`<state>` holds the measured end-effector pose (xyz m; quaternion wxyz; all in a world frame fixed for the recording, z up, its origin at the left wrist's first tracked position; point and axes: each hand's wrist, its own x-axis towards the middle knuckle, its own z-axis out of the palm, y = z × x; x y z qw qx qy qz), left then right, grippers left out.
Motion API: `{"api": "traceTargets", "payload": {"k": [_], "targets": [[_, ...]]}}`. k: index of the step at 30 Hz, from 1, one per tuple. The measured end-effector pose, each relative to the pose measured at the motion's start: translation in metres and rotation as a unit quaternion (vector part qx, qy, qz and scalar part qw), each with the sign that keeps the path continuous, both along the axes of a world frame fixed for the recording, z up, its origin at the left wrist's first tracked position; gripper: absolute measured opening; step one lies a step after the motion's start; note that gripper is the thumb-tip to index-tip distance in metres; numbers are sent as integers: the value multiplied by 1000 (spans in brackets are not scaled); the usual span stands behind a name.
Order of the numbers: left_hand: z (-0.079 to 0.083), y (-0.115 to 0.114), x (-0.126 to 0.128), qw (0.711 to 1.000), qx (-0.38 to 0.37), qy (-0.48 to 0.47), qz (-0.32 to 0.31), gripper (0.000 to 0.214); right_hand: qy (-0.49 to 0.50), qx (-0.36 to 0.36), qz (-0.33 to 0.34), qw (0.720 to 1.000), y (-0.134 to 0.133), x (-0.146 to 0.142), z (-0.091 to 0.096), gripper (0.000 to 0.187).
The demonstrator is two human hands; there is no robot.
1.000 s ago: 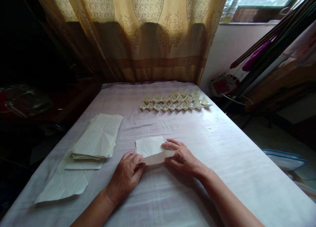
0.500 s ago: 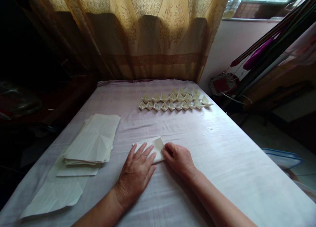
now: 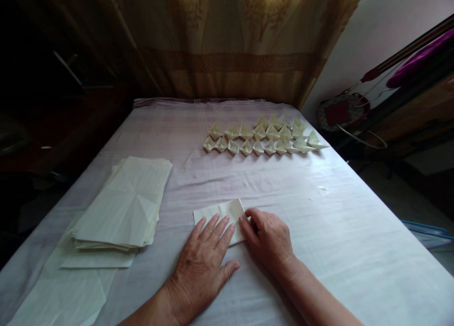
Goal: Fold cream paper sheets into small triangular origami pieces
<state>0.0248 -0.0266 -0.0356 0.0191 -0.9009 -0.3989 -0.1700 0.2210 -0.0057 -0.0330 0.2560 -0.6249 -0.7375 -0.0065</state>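
A small folded sheet of paper (image 3: 232,211) lies on the cloth-covered table in front of me. My left hand (image 3: 205,259) rests flat over its lower left part, fingers stretched out and thumb apart. At the paper's right edge, my right hand (image 3: 267,233) is closed, thumb and curled fingers pinching the edge. The left hand's fingers hide part of the paper. Further off stand rows of small folded paper boats (image 3: 260,132), several of them, pale and pointed.
To the left lies a stack of creased paper sheets (image 3: 117,207), with a longer sheet (image 3: 67,288) under it. Small paper scraps (image 3: 322,188) are on the tablecloth (image 3: 336,250) at right. A patterned curtain (image 3: 220,61) hangs behind the table.
The view has tilted down and come closer. My left hand has slid down a little on the paper and its thumb has spread; the right hand keeps its pinch on the edge.
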Motion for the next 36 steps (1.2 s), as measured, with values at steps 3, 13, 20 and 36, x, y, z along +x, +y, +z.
{"api": "traceTargets", "payload": {"k": [3,13,20,36], "targets": [[0,0,0,1000,3,0,4,55,22,11,4,1000,0,0,-1,24],[8,3,0,1000,-5,6,-5,56,37,21,16,999,0,1,1,24],[7,1,1,1000,-25,11,-1,58,25,3,9,1000,0,0,2,24],[8,1,1,1000,-30,9,0,56,15,-21,44,999,-1,2,4,27]]}}
